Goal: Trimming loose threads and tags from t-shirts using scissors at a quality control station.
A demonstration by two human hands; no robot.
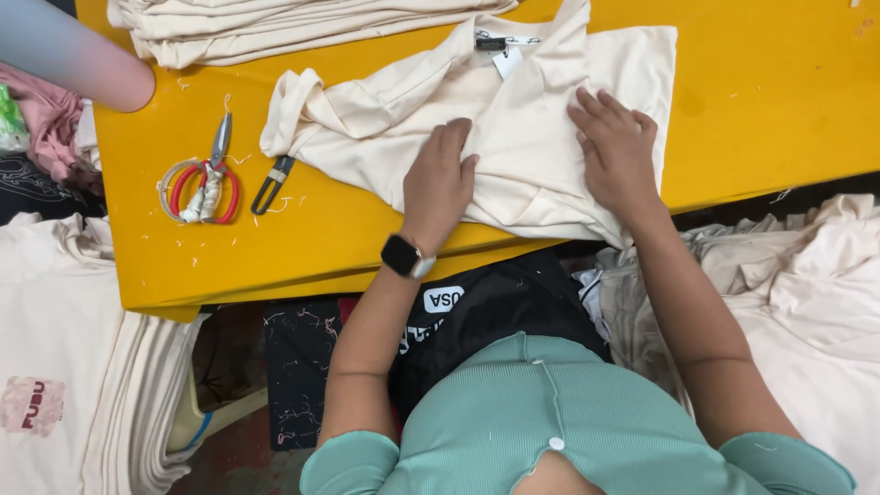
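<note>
Both hands flat on a cream garment [495,137] spread across the yellow desk [761,101]. Left hand [438,183] palm down, fingers together and extended, pressing the fabric near its lower edge; grip loose, nothing pinched. A black smartwatch [406,256] sits on that wrist. Right hand [616,151] also palm down at 3 o'clock from the left one, fingers slightly spread over a fold, fingertips on the cloth; grip unclenched, no pinch seen. The garment lies crumpled in the desk's middle, a sleeve bunched toward 9 o'clock, a white hang tag [506,60] at its neck toward 12 o'clock, lower right corner draping over the near desk edge. At 9 o'clock from the garment, just beside the sleeve, a small black thread snip [273,183]; farther out at 9 o'clock, scissors with red handles wrapped in white tape [207,179]. Thread scraps litter the desk around them. At 11 o'clock a stack of folded cream garments [275,27]. A stack of cream shirts [82,367] off the desk at 8 o'clock, loose cream fabric heap [807,284] at 4 o'clock. Another person's arm [73,55] enters at the top left corner.
</note>
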